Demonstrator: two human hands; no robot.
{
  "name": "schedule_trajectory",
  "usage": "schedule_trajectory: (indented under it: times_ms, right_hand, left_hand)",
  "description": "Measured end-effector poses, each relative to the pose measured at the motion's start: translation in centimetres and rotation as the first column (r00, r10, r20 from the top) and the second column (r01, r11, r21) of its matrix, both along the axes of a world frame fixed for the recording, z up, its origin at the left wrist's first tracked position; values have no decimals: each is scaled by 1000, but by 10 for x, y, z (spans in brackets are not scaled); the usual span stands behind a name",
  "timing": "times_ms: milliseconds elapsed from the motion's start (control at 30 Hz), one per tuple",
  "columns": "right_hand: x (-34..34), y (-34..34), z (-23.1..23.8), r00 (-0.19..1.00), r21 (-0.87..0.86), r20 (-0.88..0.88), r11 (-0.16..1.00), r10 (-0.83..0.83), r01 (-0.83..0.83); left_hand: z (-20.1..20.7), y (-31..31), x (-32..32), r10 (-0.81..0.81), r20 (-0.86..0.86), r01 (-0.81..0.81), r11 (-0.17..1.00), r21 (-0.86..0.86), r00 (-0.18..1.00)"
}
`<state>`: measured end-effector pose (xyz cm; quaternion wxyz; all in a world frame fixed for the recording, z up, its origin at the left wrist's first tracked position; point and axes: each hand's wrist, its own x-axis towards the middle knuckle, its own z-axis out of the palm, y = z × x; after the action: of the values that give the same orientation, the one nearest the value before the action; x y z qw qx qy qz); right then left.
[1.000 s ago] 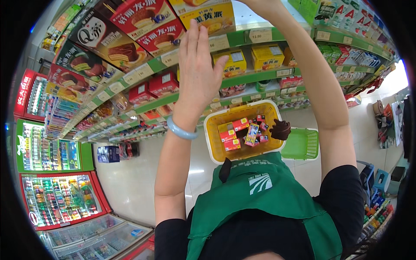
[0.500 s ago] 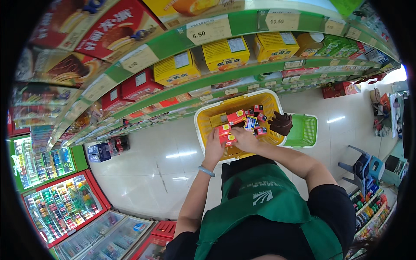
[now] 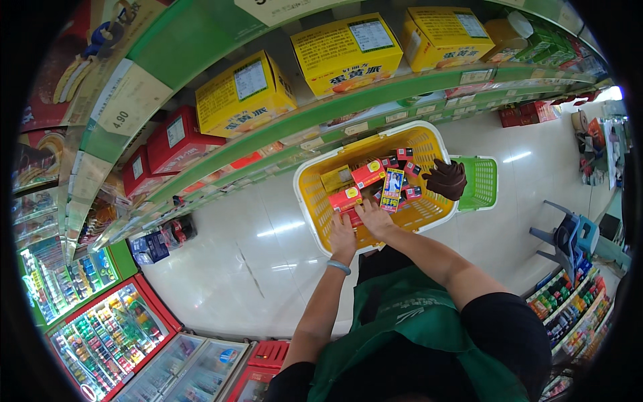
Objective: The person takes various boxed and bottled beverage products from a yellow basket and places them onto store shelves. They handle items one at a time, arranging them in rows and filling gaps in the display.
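A yellow plastic basket (image 3: 309,213) with a white rim holds several small boxes. My left hand (image 3: 342,236), with a pale bracelet at the wrist, reaches over the near rim, fingers curled on a small red box (image 3: 355,217). From the right, my right hand (image 3: 376,220) bends its fingertips over the same box; the hands partly hide it. Just beyond lies another red box (image 3: 345,199), and a further red box (image 3: 369,173) sits farther in. A blue and yellow box (image 3: 392,189) lies right of my right hand, on several small dark-and-red boxes. At the left inside is a yellow box (image 3: 336,177).
Dark brown cloth or glove-like material (image 3: 445,179) hangs over the basket's right rim. A green basket (image 3: 477,182) stands beyond it. Shelving with yellow cartons (image 3: 346,53) runs along the far side. Glass-door coolers (image 3: 110,328) stand at left, a blue stool (image 3: 566,238) at right.
The view has shifted, so the shelf cartons look larger. My right hand has drawn slightly back toward me, uncovering more of the blue and yellow box. Both hands stay at the red box.
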<state>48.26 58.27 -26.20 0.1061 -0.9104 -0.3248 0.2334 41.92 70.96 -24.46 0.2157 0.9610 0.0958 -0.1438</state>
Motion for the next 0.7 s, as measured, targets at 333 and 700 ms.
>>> schedule_trajectory:
  times_ms: [333, 700]
  right_hand:
    - [-14, -31, 40, 977, 215, 70, 954, 200, -210]
    - [18, -63, 326, 989, 567, 146, 822, -29, -59]
  left_hand:
    - [50, 29, -8, -70, -28, 60, 965, -255, 997]
    - [254, 37, 20, -23, 98, 91, 625, -775, 995]
